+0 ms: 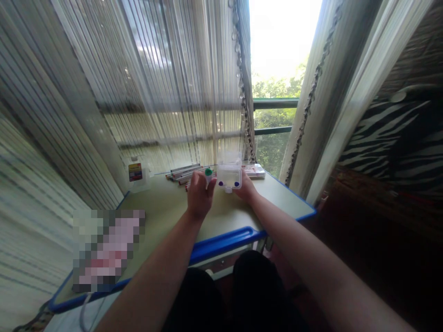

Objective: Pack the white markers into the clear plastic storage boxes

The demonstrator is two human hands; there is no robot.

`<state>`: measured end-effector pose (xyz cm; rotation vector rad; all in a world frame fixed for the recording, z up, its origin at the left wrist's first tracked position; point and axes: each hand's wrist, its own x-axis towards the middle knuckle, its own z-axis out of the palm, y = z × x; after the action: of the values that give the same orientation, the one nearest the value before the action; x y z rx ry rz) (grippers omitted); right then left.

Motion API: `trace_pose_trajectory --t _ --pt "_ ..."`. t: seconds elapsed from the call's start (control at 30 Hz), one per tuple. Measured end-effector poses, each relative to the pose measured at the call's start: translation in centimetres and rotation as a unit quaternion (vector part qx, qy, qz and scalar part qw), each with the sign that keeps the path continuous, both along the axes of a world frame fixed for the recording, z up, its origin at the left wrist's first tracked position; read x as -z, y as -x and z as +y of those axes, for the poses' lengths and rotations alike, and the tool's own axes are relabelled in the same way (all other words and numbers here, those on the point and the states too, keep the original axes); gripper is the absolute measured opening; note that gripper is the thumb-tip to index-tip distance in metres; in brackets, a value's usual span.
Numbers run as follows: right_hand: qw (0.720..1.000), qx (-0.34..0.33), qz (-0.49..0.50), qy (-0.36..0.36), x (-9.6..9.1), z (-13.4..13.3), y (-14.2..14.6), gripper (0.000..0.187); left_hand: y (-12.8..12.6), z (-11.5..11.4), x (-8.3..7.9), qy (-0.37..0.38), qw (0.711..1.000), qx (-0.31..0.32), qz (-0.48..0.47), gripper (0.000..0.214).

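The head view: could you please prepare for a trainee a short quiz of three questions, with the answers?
1. Which colour are the two round spots low in the clear box: a) red, b) purple, c) yellow?
2. True or false: in the picture, the loose markers lie to the right of the box.
3. Fill in: the green-topped item is in the ____ hand.

Key: 1. b. 2. False; they lie to its left. 3. Left hand.
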<state>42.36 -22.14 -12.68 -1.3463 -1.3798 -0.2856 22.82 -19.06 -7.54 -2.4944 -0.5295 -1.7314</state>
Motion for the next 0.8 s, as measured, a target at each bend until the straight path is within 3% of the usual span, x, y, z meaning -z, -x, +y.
trace_pose_trajectory --t 0.17,0.4,0.63,0.8 --pt "1.000 0.000 0.003 -0.006 0.0 0.0 0.1 0.041 0.0 -0.5 -0.4 -0.001 0.999 0.024 -0.035 0.027" --pt "1.000 0.016 0.012 -0.010 0.2 -0.2 0.2 0.038 -0.3 -1.3 -0.5 0.041 0.989 0.138 -0.035 0.024" --pt "1.000 0.010 0.022 -0.013 0.2 0.0 0.1 0.036 -0.6 -1.4 0.2 -0.010 0.996 0.079 0.031 0.027" --pt "1.000 -0.030 0.011 -0.003 -0.1 -0.5 0.6 0.043 -0.7 -1.4 0.5 -0.006 0.997 0.016 0.075 0.034"
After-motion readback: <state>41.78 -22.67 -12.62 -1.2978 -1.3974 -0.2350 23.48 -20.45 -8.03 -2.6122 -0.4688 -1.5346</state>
